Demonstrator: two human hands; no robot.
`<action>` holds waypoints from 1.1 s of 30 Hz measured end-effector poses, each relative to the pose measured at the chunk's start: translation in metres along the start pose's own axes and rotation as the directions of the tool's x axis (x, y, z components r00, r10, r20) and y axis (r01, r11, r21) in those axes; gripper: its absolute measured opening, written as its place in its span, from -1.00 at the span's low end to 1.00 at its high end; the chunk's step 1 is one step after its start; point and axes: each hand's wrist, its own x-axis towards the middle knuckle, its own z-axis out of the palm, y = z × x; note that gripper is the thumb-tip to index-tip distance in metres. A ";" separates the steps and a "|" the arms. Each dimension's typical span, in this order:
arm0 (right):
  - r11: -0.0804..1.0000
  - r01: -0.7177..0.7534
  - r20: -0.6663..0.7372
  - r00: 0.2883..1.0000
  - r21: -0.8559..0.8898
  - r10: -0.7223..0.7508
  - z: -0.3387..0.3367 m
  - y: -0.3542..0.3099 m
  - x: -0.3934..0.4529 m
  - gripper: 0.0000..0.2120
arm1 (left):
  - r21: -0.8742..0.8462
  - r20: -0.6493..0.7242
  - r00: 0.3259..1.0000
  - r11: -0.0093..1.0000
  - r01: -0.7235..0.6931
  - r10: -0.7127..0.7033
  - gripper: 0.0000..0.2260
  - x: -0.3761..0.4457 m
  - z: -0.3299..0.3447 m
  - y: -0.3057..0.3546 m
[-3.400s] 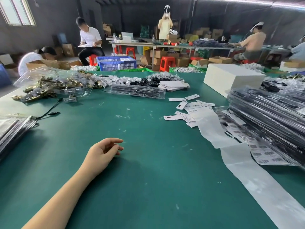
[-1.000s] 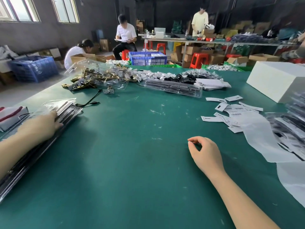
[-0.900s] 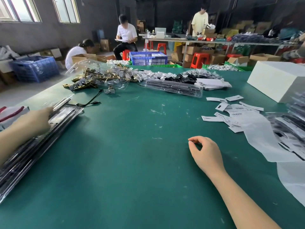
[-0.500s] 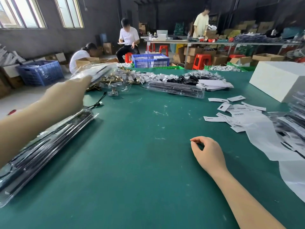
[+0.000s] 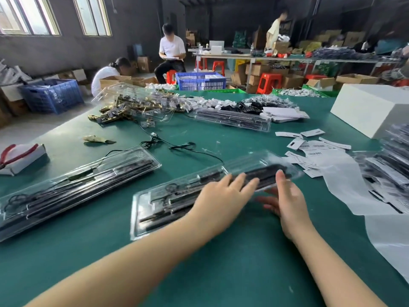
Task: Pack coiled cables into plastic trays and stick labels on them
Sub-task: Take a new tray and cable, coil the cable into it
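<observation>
Under left fingers (image 5: pixel 241 181), clear tray (image 5: pixel 168 202)

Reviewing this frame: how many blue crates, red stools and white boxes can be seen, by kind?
Blue crates: 2, one on the floor at left, one beyond the table.
Red stools: 4; more may be hidden.
White box on the table: 1.
Total: 7

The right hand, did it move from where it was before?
Yes. The right hand went forward from the bare green table to the clear tray, nearer the paper labels, and now holds its edge.
</observation>
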 end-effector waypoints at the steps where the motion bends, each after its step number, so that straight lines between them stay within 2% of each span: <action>1: 0.996 -0.039 -0.050 0.998 0.076 0.043 -0.002 -0.001 0.001 -0.75 | 0.025 -0.041 0.998 0.999 -0.040 0.041 -0.41 -0.001 0.006 0.005; 4: 0.943 -0.136 -0.152 0.970 0.302 0.189 -0.017 -0.009 0.006 -0.83 | 0.091 -0.147 0.973 0.982 -0.164 0.176 -0.47 -0.001 0.018 0.006; 6: 0.935 -0.202 -0.156 0.954 0.292 0.255 -0.033 -0.016 0.011 -0.91 | 0.145 -0.196 0.946 0.962 -0.231 0.257 -0.54 0.001 0.018 -0.004; 8: 0.941 -0.282 -0.086 0.950 0.188 0.301 -0.046 -0.022 0.015 -0.96 | 0.172 -0.205 0.927 0.944 -0.281 0.313 -0.65 0.003 0.013 -0.018; 10: 0.931 -0.362 0.035 0.932 0.042 0.361 -0.054 -0.029 0.016 -0.89 | 0.138 -0.200 0.931 0.949 -0.282 0.306 -0.70 0.001 0.010 -0.030; 12: 0.890 -0.423 0.134 0.885 -0.173 0.446 -0.063 -0.037 0.013 -0.83 | 0.092 -0.165 0.959 0.972 -0.218 0.231 -0.65 -0.004 0.009 -0.033; 14: 0.819 -0.414 0.122 0.861 -0.396 0.494 -0.067 -0.041 0.009 -0.73 | 0.028 -0.140 0.979 0.989 -0.144 0.146 -0.52 -0.010 0.011 -0.029; 15: 0.799 -0.357 0.074 0.893 -0.484 0.443 -0.067 -0.041 0.008 -0.67 | -0.002 -0.161 0.978 0.990 -0.138 0.136 -0.49 -0.013 0.011 -0.026; 16: 0.779 -0.262 0.009 0.946 -0.570 0.325 -0.066 -0.037 0.009 -0.62 | -0.023 -0.191 0.970 0.987 -0.158 0.151 -0.50 -0.017 0.009 -0.024; 17: 0.726 -0.147 -0.071 0.988 -0.672 0.135 -0.065 -0.033 0.012 -0.59 | -0.034 -0.220 0.958 0.980 -0.198 0.186 -0.53 -0.021 0.007 -0.023; 18: 0.632 -0.031 -0.096 0.993 -0.774 -0.069 -0.062 -0.032 0.015 -0.58 | -0.032 -0.234 0.942 0.966 -0.256 0.242 -0.56 -0.024 0.005 -0.024; 19: 0.522 0.075 -0.036 0.979 -0.849 -0.200 -0.057 -0.032 0.018 -0.61 | -0.025 -0.240 0.922 0.947 -0.319 0.305 -0.57 -0.029 0.004 -0.026; 20: 0.449 0.181 0.072 0.966 -0.875 -0.248 -0.051 -0.033 0.024 -0.65 | -0.020 -0.238 0.902 0.927 -0.374 0.359 -0.57 -0.035 0.003 -0.028; 21: 0.397 0.292 0.215 0.950 -0.870 -0.228 -0.046 -0.033 0.031 -0.59 | -0.023 -0.237 0.887 0.910 -0.413 0.396 -0.57 -0.040 0.004 -0.031; 22: 0.337 0.399 0.362 0.917 -0.853 -0.169 -0.040 -0.032 0.038 -0.43 | -0.028 -0.238 0.875 0.898 -0.440 0.421 -0.54 -0.043 0.005 -0.035; 23: 0.238 0.474 0.470 0.879 -0.848 -0.076 -0.033 -0.029 0.045 -0.29 | -0.032 -0.239 0.865 0.887 -0.461 0.441 -0.51 -0.045 0.007 -0.040; 24: 0.088 0.537 0.541 0.841 -0.839 0.015 -0.026 -0.026 0.051 -0.23 | -0.035 -0.240 0.857 0.878 -0.478 0.457 -0.51 -0.045 0.010 -0.045; 25: -0.051 0.595 0.590 0.803 -0.802 0.082 -0.020 -0.024 0.055 -0.25 | -0.038 -0.256 0.851 0.874 -0.484 0.459 -0.55 -0.044 0.013 -0.050; 26: -0.134 0.638 0.628 0.770 -0.758 0.112 -0.018 -0.023 0.058 -0.34 | -0.051 -0.274 0.852 0.878 -0.475 0.445 -0.62 -0.042 0.015 -0.056; 27: -0.173 0.678 0.669 0.734 -0.714 0.115 -0.019 -0.023 0.060 -0.48 | -0.079 -0.291 0.865 0.890 -0.448 0.410 -0.66 -0.040 0.018 -0.062; 29: -0.257 0.715 0.732 0.680 -0.650 0.041 -0.026 -0.025 0.062 -0.76 | -0.174 -0.251 0.925 0.926 -0.335 0.287 -0.48 -0.037 0.023 -0.075; 31: -0.303 0.708 0.743 0.669 -0.638 -0.002 -0.032 -0.027 0.057 -0.80 | -0.219 -0.160 0.976 0.959 -0.181 0.147 -0.32 -0.033 0.028 -0.087; 33: -0.295 0.703 0.732 0.681 -0.647 0.015 -0.031 -0.027 0.046 -0.75 | -0.206 -0.114 0.989 0.971 -0.118 0.096 -0.26 -0.028 0.033 -0.096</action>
